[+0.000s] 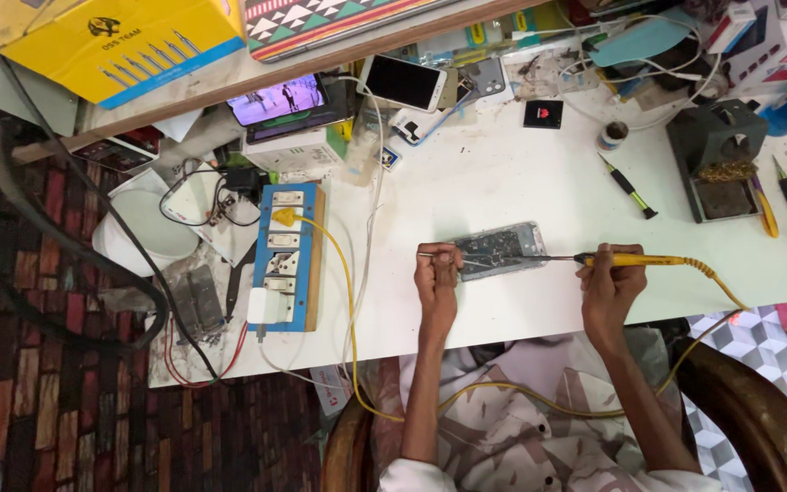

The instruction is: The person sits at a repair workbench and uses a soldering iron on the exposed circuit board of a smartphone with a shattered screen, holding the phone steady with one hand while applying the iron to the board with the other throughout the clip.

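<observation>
An opened phone with its grey insides showing lies on the white table. My left hand pinches thin tweezers at the phone's left end. My right hand grips a yellow-handled soldering iron, its metal tip reaching left onto the phone's lower right edge. The iron's yellow cord runs off the table edge, loops across my lap and goes up to the power strip.
A blue power strip lies at the left. Phones and a lit screen rest at the back. A dark soldering stand, screwdrivers, a tape roll and a yellow box surround the work spot.
</observation>
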Available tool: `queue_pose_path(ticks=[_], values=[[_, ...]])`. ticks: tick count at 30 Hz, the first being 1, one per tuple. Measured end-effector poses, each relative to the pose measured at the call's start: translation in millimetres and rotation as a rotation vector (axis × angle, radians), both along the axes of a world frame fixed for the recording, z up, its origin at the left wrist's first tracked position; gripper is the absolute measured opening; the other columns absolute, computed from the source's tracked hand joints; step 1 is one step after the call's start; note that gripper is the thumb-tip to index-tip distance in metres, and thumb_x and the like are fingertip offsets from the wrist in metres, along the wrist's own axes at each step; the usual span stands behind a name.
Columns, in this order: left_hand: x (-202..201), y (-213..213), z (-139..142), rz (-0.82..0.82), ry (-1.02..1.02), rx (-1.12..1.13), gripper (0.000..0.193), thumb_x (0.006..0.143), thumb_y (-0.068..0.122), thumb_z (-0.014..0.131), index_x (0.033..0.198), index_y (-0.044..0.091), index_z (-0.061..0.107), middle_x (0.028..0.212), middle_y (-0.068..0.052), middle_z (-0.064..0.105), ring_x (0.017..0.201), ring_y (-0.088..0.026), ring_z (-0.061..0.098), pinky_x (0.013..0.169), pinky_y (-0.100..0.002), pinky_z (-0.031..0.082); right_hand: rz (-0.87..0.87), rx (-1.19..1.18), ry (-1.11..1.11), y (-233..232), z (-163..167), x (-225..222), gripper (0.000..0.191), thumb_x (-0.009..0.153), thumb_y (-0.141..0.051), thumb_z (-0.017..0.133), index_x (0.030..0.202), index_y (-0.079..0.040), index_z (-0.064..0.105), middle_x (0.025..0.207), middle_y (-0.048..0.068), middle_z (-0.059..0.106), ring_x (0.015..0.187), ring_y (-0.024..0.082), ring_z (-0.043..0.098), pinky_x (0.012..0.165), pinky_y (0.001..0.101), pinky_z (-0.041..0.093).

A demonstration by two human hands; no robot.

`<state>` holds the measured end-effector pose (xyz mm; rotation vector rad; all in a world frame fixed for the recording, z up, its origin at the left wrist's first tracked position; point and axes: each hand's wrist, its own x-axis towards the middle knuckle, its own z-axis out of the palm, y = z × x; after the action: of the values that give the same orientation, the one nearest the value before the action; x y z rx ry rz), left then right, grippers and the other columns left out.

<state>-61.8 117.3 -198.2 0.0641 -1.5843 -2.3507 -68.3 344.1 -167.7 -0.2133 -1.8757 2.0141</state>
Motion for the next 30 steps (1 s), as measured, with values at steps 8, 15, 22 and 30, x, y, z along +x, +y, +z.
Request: queue_pose_path(ticks=[8, 15, 22, 30], values=[[1.4, -0.8, 10.3, 0.03, -0.007, 0.006, 0.014, 0.112, 0.013, 0.048, 0.104, 0.005, 0.057, 0.089, -0.001, 0.062, 0.06, 0.0, 0.03, 0.053, -0.02, 0.027, -0.009, 0.005, -0.021, -0.9, 2.5, -0.8, 0.017, 0.115, -0.015, 0.054, 0.105, -0.003, 0.047, 0.069, 0.006, 0.056, 0.054, 0.008, 0.048, 0.051, 0.0226, 0.039], [4.7, 0.4, 8.0, 0.03, 0.002, -0.01, 0.013, 0.112, 0.008, 0.048, 0.105, 0.004, 0.058, 0.09, -0.001, 0.06, 0.067, -0.001, 0.035, 0.058, -0.02, 0.029, 0.0, -0.004, 0.013, -2.6, 4.5, 4.6, 0.018, 0.116, -0.013, 0.053, 0.106, -0.001, 0.045, 0.074, 0.005, 0.052, 0.058, 0.01, 0.051, 0.055, 0.0246, 0.044], [4.8, 2.2, 4.0, 0.025, 0.006, 0.028, 0.014, 0.112, 0.009, 0.047, 0.103, 0.004, 0.057, 0.089, 0.0, 0.06, 0.064, -0.001, 0.033, 0.056, -0.019, 0.029, 0.0, -0.092, -0.022, -0.3, 3.2, 4.5, 0.016, 0.115, -0.012, 0.051, 0.105, -0.002, 0.044, 0.071, 0.007, 0.055, 0.053, 0.011, 0.048, 0.053, 0.0253, 0.043], [4.5, 5.5, 4.1, 0.041, -0.03, 0.019, 0.014, 0.111, 0.011, 0.049, 0.103, 0.005, 0.058, 0.088, 0.0, 0.06, 0.065, -0.001, 0.035, 0.058, -0.018, 0.031, 0.013, -0.074, 0.004, 3.5, 1.7, 3.0, 0.017, 0.117, -0.014, 0.051, 0.106, -0.003, 0.044, 0.072, 0.008, 0.055, 0.054, 0.011, 0.049, 0.053, 0.0252, 0.043]])
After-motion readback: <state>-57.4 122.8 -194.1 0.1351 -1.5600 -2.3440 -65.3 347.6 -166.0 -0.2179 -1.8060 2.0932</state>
